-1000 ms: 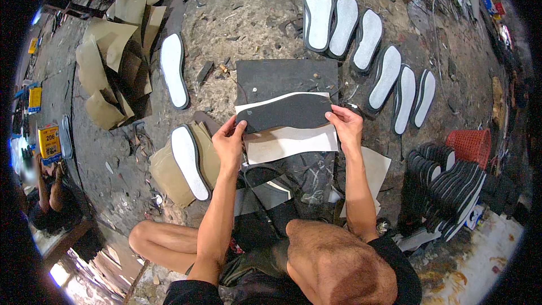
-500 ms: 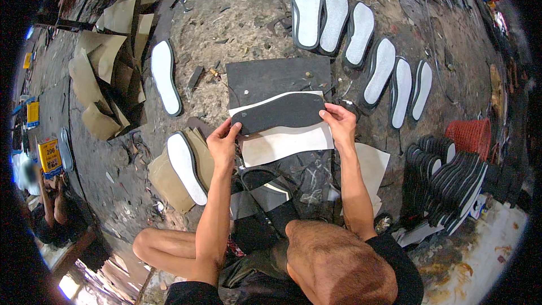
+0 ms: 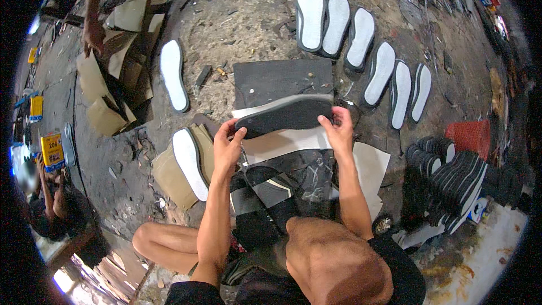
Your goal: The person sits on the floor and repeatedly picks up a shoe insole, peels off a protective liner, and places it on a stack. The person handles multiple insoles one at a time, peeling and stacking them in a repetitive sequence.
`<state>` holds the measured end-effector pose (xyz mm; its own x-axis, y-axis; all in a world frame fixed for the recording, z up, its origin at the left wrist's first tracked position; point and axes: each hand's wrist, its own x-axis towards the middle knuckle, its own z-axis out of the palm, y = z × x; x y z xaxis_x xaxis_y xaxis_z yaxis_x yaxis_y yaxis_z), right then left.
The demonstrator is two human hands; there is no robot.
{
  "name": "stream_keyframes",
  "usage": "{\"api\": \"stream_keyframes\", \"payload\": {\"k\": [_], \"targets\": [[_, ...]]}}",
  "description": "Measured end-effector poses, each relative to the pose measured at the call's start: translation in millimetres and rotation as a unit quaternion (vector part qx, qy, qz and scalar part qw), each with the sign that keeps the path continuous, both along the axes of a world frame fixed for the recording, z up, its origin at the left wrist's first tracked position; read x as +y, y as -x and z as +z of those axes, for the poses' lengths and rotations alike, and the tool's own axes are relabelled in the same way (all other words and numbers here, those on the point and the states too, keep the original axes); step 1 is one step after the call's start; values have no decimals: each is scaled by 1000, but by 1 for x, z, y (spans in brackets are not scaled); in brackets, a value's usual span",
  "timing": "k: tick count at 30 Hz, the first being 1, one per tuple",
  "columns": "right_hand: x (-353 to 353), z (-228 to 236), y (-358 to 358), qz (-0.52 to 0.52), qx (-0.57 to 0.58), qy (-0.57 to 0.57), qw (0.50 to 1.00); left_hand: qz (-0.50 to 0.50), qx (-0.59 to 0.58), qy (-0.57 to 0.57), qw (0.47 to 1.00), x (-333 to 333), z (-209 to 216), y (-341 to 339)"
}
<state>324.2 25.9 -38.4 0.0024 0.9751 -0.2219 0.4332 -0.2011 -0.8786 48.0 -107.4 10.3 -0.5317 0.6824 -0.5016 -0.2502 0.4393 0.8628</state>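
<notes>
Between my two hands is a black shoe sole (image 3: 285, 117), lying crosswise, its far edge blurred and showing a paler grey band. My left hand (image 3: 227, 148) pinches the sole's left end, thumb on top. On the right end, my right hand (image 3: 339, 131) grips with the thumb over the surface and fingers behind. Under the sole lies a white sheet (image 3: 291, 145), showing along its near side and at the far left. Beyond it is a flat black board (image 3: 282, 77). A white-topped sole (image 3: 189, 161) rests on tan sheets (image 3: 169, 178) by my left forearm.
Several white-topped soles (image 3: 378, 73) stand in a curved row at the far right; another (image 3: 174, 76) lies left. A red basket (image 3: 468, 137) and stacked black soles (image 3: 457, 183) are at right. Another person's hand (image 3: 94, 36) touches tan sheets (image 3: 110, 87) at far left.
The sole's far edge has lifted, showing its grey side. Another person's arm has come in at the upper left, onto the tan sheets. The view has shifted slightly.
</notes>
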Motion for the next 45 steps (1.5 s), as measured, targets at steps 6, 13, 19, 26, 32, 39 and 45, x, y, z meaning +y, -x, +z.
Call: {"api": "stream_keyframes", "payload": {"k": [6,13,19,26,32,39,45], "targets": [[-47,151,31,423,144,-227,866,306,-262,-183,897,11,38,30],[9,229,116,428,21,-353,832,77,-521,-454,719,48,93,44],[16,213,147,471,-6,-402,785,67,-487,-411,768,48,119,36],[-27,243,116,459,42,-426,778,-27,-450,-477,755,34,133,18],[-10,245,107,416,14,-388,822,-139,-179,-414,882,1,148,23],[-25,248,106,444,-14,-470,763,-11,12,-204,979,-35,144,8],[-18,254,111,405,-26,-442,800,-4,-67,-185,980,-45,157,0]]}}
